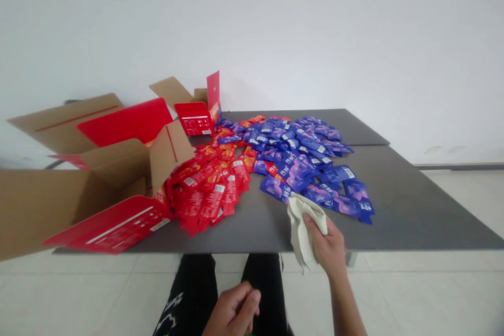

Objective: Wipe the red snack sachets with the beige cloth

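At five o'clock, the right hand (329, 247) pinches a pale cloth (298, 228) by the table (260, 233) edge — bunched, seemingly for firm hold; at six, the left hand (236, 308) curls closed.

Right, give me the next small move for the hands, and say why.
Probably move the right hand leftward, setting the cloth on the bare strip of table beside the red packets: the cloth is gripped, bunched and partly past the near edge, and nothing lies on that strip.
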{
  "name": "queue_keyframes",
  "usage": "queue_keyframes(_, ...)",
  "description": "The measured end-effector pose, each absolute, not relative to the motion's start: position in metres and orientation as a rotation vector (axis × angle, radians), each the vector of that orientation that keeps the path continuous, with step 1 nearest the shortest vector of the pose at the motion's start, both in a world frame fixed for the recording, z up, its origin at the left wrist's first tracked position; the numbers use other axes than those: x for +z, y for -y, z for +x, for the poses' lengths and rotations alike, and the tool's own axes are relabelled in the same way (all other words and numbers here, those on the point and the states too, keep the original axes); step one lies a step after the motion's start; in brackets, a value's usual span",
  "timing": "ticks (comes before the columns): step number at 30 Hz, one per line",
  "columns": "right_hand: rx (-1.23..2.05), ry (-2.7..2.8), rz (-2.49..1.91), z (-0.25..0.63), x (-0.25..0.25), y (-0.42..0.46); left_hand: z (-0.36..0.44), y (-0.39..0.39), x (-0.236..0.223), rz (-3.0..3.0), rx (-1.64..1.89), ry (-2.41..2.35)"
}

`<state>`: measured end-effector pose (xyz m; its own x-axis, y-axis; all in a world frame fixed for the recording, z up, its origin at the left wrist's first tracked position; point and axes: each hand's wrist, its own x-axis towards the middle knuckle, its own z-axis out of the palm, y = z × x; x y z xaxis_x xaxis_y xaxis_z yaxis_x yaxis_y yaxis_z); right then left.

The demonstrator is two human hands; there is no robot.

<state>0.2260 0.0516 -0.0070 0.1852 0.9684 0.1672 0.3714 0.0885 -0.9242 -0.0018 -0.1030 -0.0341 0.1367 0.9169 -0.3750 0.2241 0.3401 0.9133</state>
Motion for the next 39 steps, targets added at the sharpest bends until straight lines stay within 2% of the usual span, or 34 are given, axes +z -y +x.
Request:
queue_keyframes(6, 0.784, 1.387, -1.377, 0.226, -0.006, -0.052, -0.006, 0.091, -0.014, 1.707, 0.569, -1.405)
queue_keyframes(11, 0.775, 1.413, -1.341, 0.228, -0.010, -0.052, -0.001, 0.067, 0.034, 2.034, 0.630, -1.353)
queue_keyframes(18, 0.774, 1.464, -1.259, 0.229, -0.013, -0.053, 0.002, -0.034, 0.096, 2.242, 0.861, -1.489)
queue_keyframes(22, 0.757, 1.477, -1.230, 0.229, -0.011, -0.054, -0.011, -0.129, 0.093, 2.262, 0.535, -1.938)
queue_keyframes(27, 0.754, 1.507, -1.171, 0.230, -0.014, -0.053, -0.041, -0.224, 0.076, 2.139, 0.366, -2.264)
queue_keyframes(32, 0.733, 1.571, -1.045, 0.235, -0.025, -0.054, -0.073, -0.275, 0.066, 2.006, 0.229, -2.511)
queue_keyframes(39, 0.677, 1.616, -0.891, 0.240, -0.035, -0.058, -0.109, -0.316, 0.050, 1.853, -0.035, -2.613)
